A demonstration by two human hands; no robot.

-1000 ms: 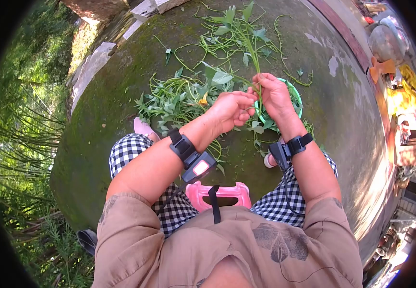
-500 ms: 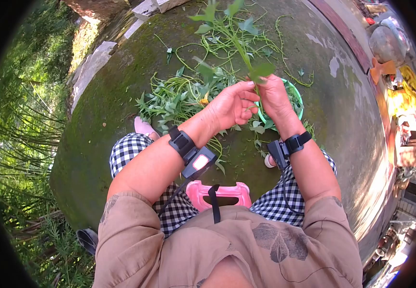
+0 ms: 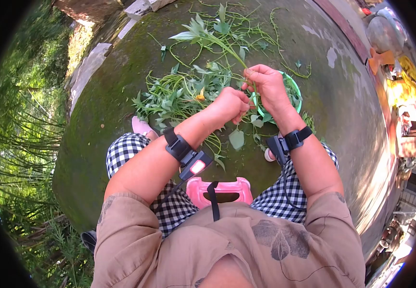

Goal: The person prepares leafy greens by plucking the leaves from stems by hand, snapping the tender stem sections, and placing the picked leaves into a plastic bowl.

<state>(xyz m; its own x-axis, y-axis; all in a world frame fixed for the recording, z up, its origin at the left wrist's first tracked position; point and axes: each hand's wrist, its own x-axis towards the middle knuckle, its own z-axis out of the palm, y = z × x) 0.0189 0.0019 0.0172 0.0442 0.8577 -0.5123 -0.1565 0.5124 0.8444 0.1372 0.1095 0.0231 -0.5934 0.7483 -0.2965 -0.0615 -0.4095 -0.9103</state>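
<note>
My right hand point(image 3: 269, 89) pinches a leafy green vine stem point(image 3: 224, 45), whose leaves point up and to the left. Close beside it, my left hand point(image 3: 232, 104) is closed, its fingertips at the lower part of that stem; the exact grip is partly hidden. A single broad leaf point(image 3: 236, 138) shows just below my left hand; whether it hangs or falls I cannot tell. Behind my right hand stands a green-rimmed basket point(image 3: 298, 91) with leaves in it. A heap of leafy vines point(image 3: 169, 98) lies on the ground left of my hands.
Bare, trailing vines point(image 3: 277, 41) lie farther out on the mossy concrete ground point(image 3: 121, 91). A pink stool point(image 3: 198, 189) is between my knees. Stone blocks point(image 3: 90, 67) and greenery border the left; assorted household items and an orange object point(image 3: 379, 60) line the right.
The held stem has tipped left and lower. My left hand has closed from loosely spread fingers and turned downward. A broad leaf now shows beneath it.
</note>
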